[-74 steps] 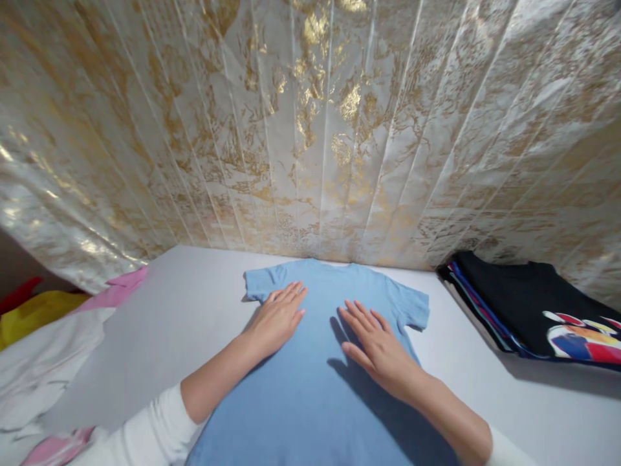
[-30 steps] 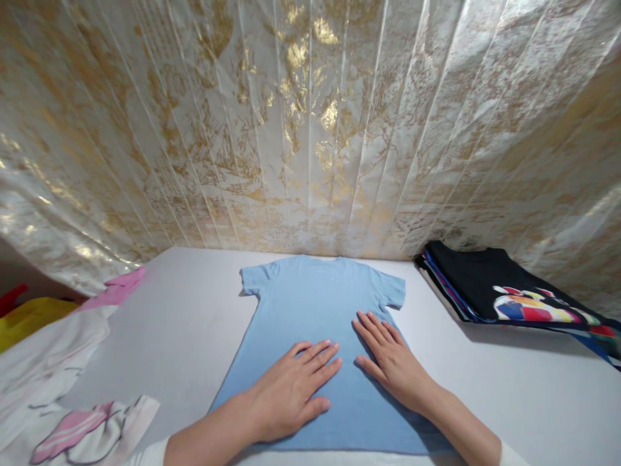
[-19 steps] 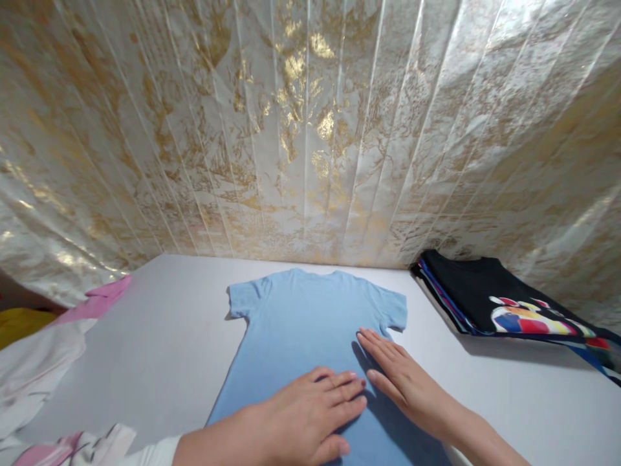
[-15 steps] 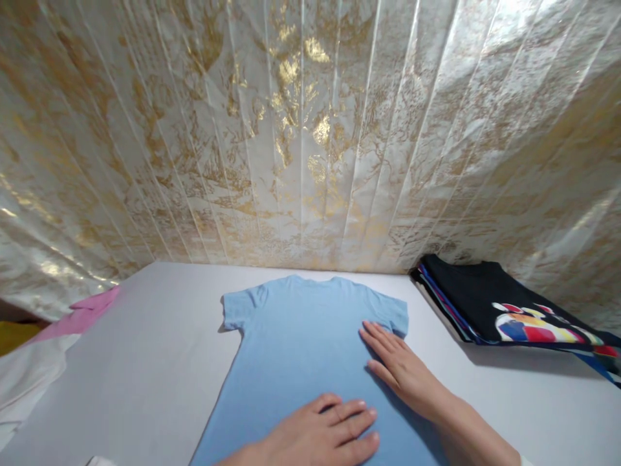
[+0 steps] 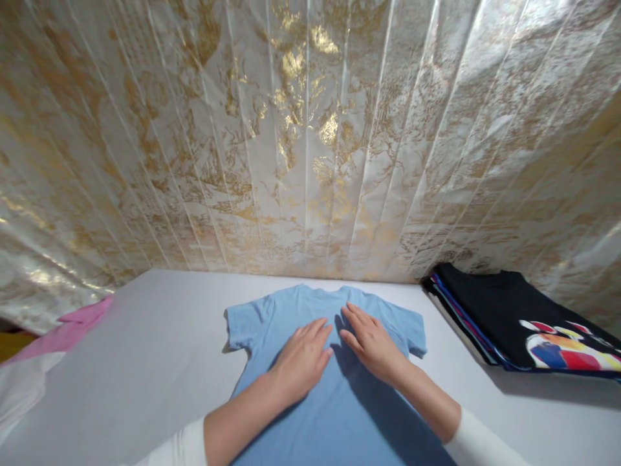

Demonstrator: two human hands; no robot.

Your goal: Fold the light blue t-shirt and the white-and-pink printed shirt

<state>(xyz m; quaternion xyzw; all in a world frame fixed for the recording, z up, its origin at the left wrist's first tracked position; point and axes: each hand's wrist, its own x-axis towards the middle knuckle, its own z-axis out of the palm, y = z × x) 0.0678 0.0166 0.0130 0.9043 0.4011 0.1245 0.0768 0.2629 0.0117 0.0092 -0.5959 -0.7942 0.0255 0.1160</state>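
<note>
A light blue T-shirt (image 5: pixel 310 421) lies spread out on the white table (image 5: pixel 160 362), its neckline toward the back and its short sleeves out to the sides. My left hand (image 5: pixel 303 356) is over the left half of its chest, fingers stretched forward and thumb apart. Across from it, my right hand (image 5: pixel 369 340) is over the upper right of the chest, fingers extended and casting a shadow on the cloth. Neither hand grips anything. Whether the palms press on the fabric or hover just above it, I cannot tell. The shirt's lower part runs out of view.
A stack of folded shirts, topped by a black T-shirt (image 5: pixel 504 317) with a colourful print, sits at the right. Pink cloth (image 5: pixel 68 330) and white cloth (image 5: pixel 29 388) lie at the left edge. A shiny gold-patterned curtain (image 5: pixel 301 142) hangs behind the table.
My left hand has moved forward from the shirt's middle to its chest. The right hand has shifted slightly inward and forward. The view has tilted slightly, so the shirt and stack appear lower.
</note>
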